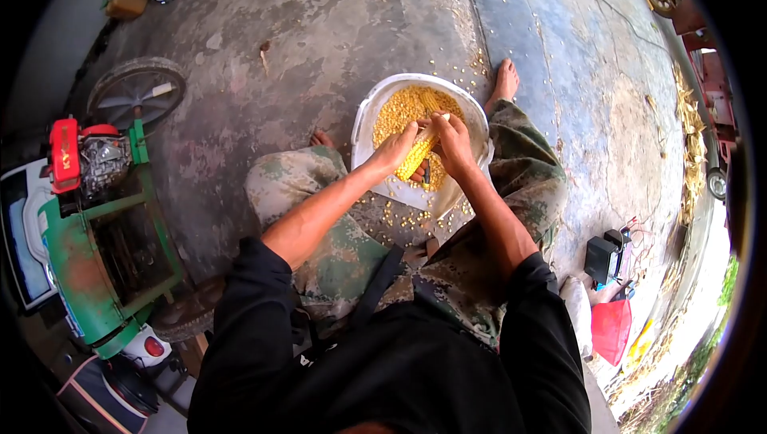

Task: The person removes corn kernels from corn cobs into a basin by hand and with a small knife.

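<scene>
A yellow corn cob point(416, 158), partly bare of kernels near its upper end, is held over a white basin point(364, 126). My left hand point(395, 149) is closed round the cob's left side. At its upper right, my right hand point(454, 142) has its fingers closed on the same cob. Loose corn kernels point(393, 114) fill the basin's bottom, and another cob point(431, 100) lies on them near the far rim. A small dark tool point(427, 172) shows just below the held cob; what holds it is unclear.
Scattered kernels point(389, 215) lie on the concrete floor round the basin. My bare feet and camouflage-clad legs flank it. A green machine with a red engine point(112, 250) stands at left. Black boxes point(601, 260) and a red bag point(610, 330) are at right.
</scene>
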A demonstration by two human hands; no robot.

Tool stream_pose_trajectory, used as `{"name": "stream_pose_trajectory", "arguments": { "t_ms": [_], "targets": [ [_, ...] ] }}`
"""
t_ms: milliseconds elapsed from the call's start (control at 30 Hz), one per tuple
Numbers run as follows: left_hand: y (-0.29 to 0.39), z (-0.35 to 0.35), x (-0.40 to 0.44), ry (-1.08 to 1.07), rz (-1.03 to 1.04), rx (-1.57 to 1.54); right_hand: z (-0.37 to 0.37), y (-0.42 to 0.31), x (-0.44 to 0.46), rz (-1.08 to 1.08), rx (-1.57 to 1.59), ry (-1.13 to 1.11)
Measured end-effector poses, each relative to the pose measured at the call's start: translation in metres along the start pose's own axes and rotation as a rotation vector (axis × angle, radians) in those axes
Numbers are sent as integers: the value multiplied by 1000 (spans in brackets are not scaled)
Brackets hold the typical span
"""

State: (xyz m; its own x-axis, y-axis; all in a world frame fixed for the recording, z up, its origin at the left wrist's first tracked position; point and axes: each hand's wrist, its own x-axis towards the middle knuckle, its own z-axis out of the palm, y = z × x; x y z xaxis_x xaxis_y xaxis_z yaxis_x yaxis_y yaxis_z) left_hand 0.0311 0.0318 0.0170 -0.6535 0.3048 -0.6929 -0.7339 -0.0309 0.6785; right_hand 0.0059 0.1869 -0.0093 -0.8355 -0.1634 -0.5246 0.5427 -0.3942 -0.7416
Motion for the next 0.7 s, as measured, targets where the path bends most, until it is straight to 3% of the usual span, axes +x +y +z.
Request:
{"name": "stream_pose_trajectory", "arguments": {
  "t_ms": [67,167,200,300,333,400,467,533,700],
  "targets": [
    [-1,3,1,-48,88,-4,-10,4,8,-38,-12,22],
    [13,8,-10,-116,127,391,-9,1,9,-34,122,44],
    [10,10,-10,-118,128,390,-5,-2,5,-35,121,46],
    [3,14,-6,-1,412,649,6,-1,1,-31,81,138],
    [4,15,-9,-4,410,650,3,7,5,-30,82,141],
    [12,20,-17,-105,111,421,-1,14,8,-86,-50,195],
    [9,19,-12,-109,48,439,-1,18,10,-103,-47,225],
    [-9,15,3,-25,325,606,-2,19,12,-148,-97,225],
    [-15,15,7,90,458,616,4,8,8,-145,-56,201]
  ]
}}
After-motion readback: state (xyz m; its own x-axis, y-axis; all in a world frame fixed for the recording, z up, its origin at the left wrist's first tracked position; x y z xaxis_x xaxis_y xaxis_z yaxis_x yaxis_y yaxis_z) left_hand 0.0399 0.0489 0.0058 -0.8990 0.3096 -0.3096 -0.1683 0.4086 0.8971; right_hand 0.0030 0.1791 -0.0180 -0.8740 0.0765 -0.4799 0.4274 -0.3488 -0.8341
